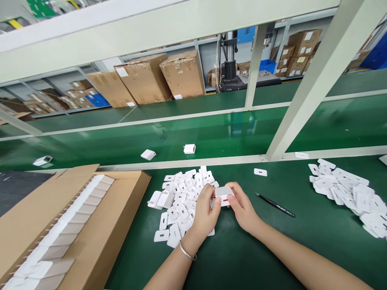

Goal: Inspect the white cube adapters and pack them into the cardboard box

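A white USB charger (223, 192) with a red port strip on its near face is held up over the green bench. My left hand (206, 210) grips its left side, thumb at the front, and my right hand (242, 205) pinches its right side. Behind and left of my left hand spreads a heap of white slotted cover plates (183, 187). Two more chargers (165, 198) lie at that heap's left edge. To the right of my right hand rest black tweezers (275, 204) and a single white plate (260, 172).
At left, an open cardboard box (121, 225) holds a row of white chargers (75, 217). Another pile of white plates (347, 189) lies at far right. Beyond the pale metal frame (302, 92), loose chargers (189, 149) sit on a green belt. Large cartons (184, 74) stand farther back.
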Available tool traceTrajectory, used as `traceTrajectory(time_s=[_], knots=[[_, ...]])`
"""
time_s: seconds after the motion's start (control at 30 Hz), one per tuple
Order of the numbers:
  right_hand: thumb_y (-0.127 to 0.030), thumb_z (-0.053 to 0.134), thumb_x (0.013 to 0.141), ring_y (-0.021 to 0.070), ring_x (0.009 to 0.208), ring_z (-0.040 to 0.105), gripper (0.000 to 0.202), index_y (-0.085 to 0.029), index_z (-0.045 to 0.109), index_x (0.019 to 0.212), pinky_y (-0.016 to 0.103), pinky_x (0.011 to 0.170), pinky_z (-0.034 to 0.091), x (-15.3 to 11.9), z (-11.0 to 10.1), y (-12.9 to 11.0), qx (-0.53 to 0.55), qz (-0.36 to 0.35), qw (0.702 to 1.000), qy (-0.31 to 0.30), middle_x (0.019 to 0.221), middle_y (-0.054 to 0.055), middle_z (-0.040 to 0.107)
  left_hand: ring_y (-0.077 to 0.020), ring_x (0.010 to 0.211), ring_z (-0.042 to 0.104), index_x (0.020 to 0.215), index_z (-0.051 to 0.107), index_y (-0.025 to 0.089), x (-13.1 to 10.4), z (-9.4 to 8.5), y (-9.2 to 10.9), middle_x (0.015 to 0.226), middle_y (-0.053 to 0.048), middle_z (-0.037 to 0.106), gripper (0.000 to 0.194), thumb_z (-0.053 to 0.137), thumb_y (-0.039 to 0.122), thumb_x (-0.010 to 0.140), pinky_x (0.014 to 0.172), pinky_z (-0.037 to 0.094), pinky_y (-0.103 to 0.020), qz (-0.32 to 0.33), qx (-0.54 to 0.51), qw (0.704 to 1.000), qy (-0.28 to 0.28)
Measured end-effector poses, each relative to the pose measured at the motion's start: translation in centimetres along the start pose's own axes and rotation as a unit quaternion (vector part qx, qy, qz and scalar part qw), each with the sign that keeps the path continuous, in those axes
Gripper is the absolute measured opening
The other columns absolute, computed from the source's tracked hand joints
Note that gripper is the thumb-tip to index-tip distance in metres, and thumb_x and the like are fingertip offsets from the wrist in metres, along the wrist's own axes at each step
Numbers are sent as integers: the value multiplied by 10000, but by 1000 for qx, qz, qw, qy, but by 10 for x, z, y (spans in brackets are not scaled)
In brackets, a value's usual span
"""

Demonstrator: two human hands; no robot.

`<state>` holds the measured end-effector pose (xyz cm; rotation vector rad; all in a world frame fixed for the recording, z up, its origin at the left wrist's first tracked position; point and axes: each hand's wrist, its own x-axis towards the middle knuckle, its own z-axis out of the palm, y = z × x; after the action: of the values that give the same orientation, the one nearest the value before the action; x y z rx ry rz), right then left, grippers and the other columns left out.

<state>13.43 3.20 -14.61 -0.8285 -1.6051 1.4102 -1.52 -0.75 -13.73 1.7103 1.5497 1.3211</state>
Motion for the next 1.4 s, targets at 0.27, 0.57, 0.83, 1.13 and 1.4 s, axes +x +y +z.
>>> traceTrajectory(time_s=[0.27, 0.57, 0.83, 1.13, 1.4], knots=[[-641, 484, 1010, 171, 732, 491, 393, -252, 508, 1055, 302, 667, 425, 2, -14, -1, -19, -18, 998, -62, 871, -7, 531, -187, 750, 475, 857, 448, 222, -2, -2, 5, 847, -7, 467, 307, 485, 482, 1018, 668, 377, -321, 8, 2, 999, -31], [-675, 305, 1047, 243, 945, 626, 538, -247, 589, 1208, 371, 837, 508, 6, -20, -14, -86, -63, 992, -69, 1063, 68, 656, -185, 760, 478, 807, 415, 224, 1, -3, 7, 815, 0, 466, 296, 583, 426, 944, 676, 358, -315, 27, -35, 998, 36], [-471, 491, 950, 257, 896, 663, 435, -193, 528, 1283, 411, 793, 586, 79, -31, 11, -341, -13, 936, 93, 1120, 130, 655, -188, 738, 450, 860, 413, 230, 1, 2, 6, 835, -8, 434, 310, 466, 506, 993, 662, 360, -322, 45, -66, 980, 181], [-203, 643, 762, 409, 1383, 501, 633, -149, 599, 1391, 530, 1116, 411, 218, -58, -4, -527, 18, 849, 32, 1485, 201, 581, -214, 792, 500, 887, 434, 227, 2, 10, 4, 868, -31, 492, 214, 556, 401, 911, 678, 385, -333, 58, -13, 982, 177], [-384, 700, 810, 393, 1186, 621, 376, -216, 731, 1145, 557, 1047, 436, 172, -66, -24, -587, -15, 806, -70, 1179, 129, 753, -235, 839, 532, 886, 439, 223, 6, 13, 4, 907, -49, 534, 256, 602, 421, 891, 724, 417, -364, 25, 6, 986, 162]])
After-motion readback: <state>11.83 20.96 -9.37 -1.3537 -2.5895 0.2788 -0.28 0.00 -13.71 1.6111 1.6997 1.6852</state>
